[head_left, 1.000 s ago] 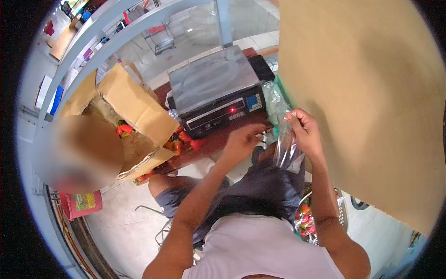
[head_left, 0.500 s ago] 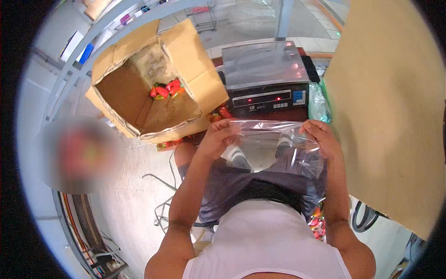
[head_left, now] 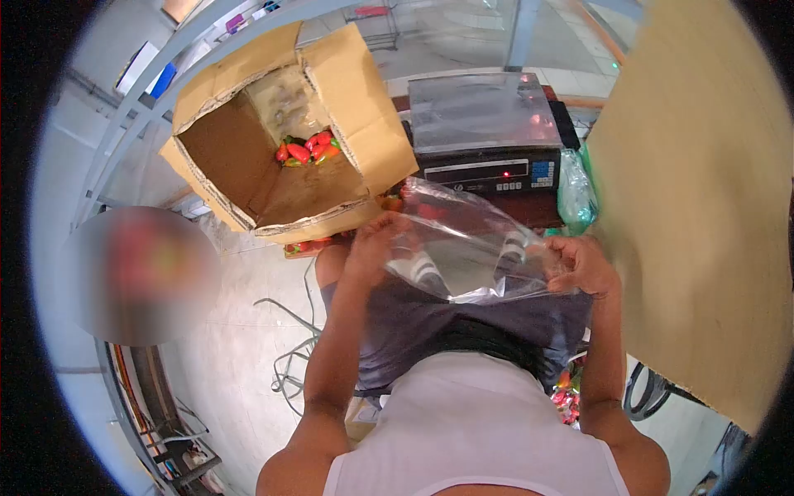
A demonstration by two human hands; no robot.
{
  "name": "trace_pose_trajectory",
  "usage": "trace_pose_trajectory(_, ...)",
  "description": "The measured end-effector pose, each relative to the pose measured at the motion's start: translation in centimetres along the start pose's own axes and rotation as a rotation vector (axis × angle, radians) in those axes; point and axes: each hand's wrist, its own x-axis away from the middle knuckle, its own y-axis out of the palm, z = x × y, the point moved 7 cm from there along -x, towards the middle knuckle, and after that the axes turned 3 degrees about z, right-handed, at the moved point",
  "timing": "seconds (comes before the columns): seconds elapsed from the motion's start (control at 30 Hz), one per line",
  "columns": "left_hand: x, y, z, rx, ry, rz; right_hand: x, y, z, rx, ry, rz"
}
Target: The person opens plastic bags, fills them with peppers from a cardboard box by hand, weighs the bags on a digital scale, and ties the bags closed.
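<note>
A clear plastic bag (head_left: 471,240) is stretched between my hands above my lap. My left hand (head_left: 379,248) is closed on its left side, somewhat blurred. On the right, my right hand (head_left: 581,266) pinches the other side of the bag. Beyond the bag stands a weighing scale (head_left: 484,124) with a flat metal top and a red light on its front. To the left of the scale, an open cardboard box (head_left: 364,116) lies tilted toward me, with several red peppers (head_left: 308,149) inside.
Filled green-tinted plastic (head_left: 576,194) is right of the scale. A large brown board (head_left: 703,190) fills the right side. More peppers (head_left: 566,397) lie low beside my right arm. A loose cable (head_left: 289,368) is on the floor at left. Metal rails cross the top left.
My left hand has moved from near the scale to the bag's left side. The bag, earlier bunched at my right hand, was pulled taut, and its far edge now rises toward the scale.
</note>
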Motion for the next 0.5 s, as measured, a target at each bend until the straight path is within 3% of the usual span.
trace_pose_trajectory(0.03,0.3,-0.5,0.8,-0.032,0.059,0.045,0.4,0.1,-0.2,0.230,-0.042,-0.053)
trace_pose_trajectory(0.07,0.5,-1.1,1.4,-0.063,0.120,0.089,1.1,-1.2,0.3,0.371,0.107,0.053)
trace_pose_trajectory(0.17,-0.1,-3.6,-1.7,-0.233,0.020,0.138,1.1,-4.4,4.8,-0.367,0.067,0.457)
trace_pose_trajectory(0.2,-0.3,-4.5,-3.1,-0.234,-0.034,0.135,1.4,-4.1,3.5,-0.379,0.013,0.626)
trace_pose_trajectory(0.3,-0.2,-3.9,-6.1,-0.698,-0.011,0.035,1.0,-3.5,4.9,-1.007,-0.107,0.889)
trace_pose_trajectory(0.33,0.7,-2.7,-6.7,-0.668,-0.108,-0.009,0.9,-3.5,4.2,-0.882,-0.161,0.879)
trace_pose_trajectory(0.4,2.2,1.5,-1.0,-0.956,0.449,0.120,0.5,-3.2,2.7,-0.634,-0.264,0.845)
trace_pose_trajectory(0.43,3.8,4.0,1.9,-1.091,0.730,0.192,0.1,-2.3,1.0,-0.403,-0.214,0.770)
trace_pose_trajectory(0.5,3.7,7.2,4.2,-0.910,0.752,0.031,-0.3,0.4,-3.5,0.049,-0.112,0.593)
